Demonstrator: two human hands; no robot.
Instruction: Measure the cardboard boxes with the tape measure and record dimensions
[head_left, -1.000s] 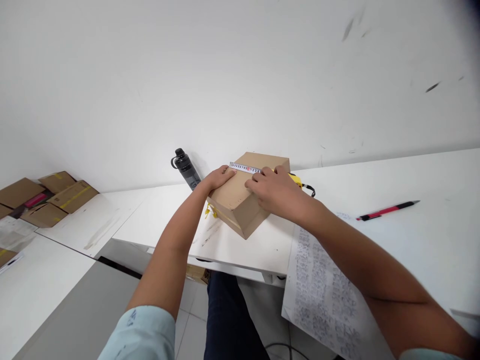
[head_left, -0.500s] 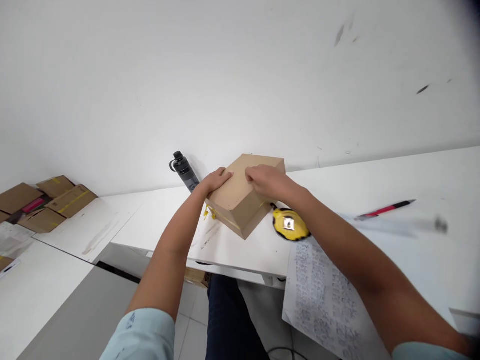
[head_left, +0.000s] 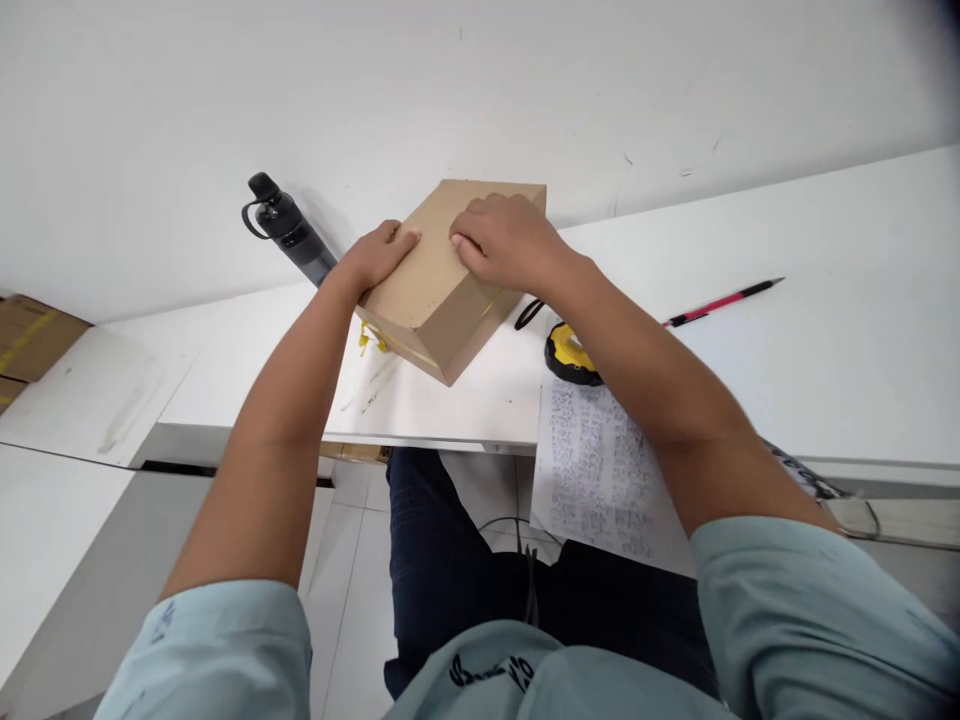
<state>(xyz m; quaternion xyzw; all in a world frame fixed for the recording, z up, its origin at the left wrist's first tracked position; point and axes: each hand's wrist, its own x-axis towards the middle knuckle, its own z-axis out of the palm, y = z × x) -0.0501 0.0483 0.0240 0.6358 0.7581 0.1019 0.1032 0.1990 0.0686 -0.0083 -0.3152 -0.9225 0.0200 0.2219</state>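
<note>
A brown cardboard box [head_left: 435,290] sits on the white desk [head_left: 750,360] against the wall. My left hand [head_left: 375,258] grips its left edge, fingers curled over the top. My right hand [head_left: 504,240] lies on the box's top with its fingers bent and pressed against the cardboard. A yellow and black tape measure [head_left: 568,356] lies on the desk just right of the box, under my right forearm, with its tape drawn in.
A black water bottle [head_left: 289,233] leans against the wall left of the box. A sheet of printed paper [head_left: 592,465] hangs over the desk's front edge. A red and black pen [head_left: 724,299] lies further right. Cardboard boxes [head_left: 26,340] show at the far left.
The tape that was stretched across the box top has retracted and the tape measure now lies on the desk. My right hand went back onto the box. The view tilted down.
</note>
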